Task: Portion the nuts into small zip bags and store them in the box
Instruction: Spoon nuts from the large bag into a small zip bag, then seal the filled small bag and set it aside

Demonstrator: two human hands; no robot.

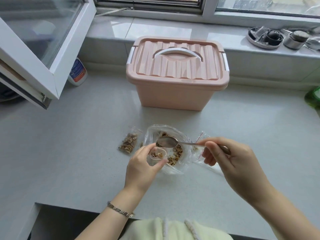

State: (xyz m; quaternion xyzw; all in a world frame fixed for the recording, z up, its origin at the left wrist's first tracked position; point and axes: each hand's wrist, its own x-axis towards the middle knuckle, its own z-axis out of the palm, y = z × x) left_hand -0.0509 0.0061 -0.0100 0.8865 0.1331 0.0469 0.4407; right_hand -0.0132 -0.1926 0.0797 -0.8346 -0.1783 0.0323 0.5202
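Near the middle of the counter, our left hand is curled round a small zip bag, thumb on the near side and fingers on the far side, holding its mouth spread open. A few nut pieces sit inside it. Our right hand pinches the handle of a spoon between thumb and curled fingers, and the spoon's bowl hangs right at the far edge of that open mouth. Can't tell if anything is in the bowl.

Both sit over the big clear bag, which lies open on the counter with a heap of nuts in it.

Count-wise we see three little bags: the one in hand, a filled bag lying just left of the big one, and a third bag with a red strip on the right, partly hidden by our right hand. One spoon, one big bag, one pink box.

That box stands farther back, lid shut, white handle flat on top, well apart from the bags. Far left there's a white bottle tucked behind the open window frame. Up on the far-right sill sits a cluster of metal kitchen bits, and something green pokes in at the right edge.
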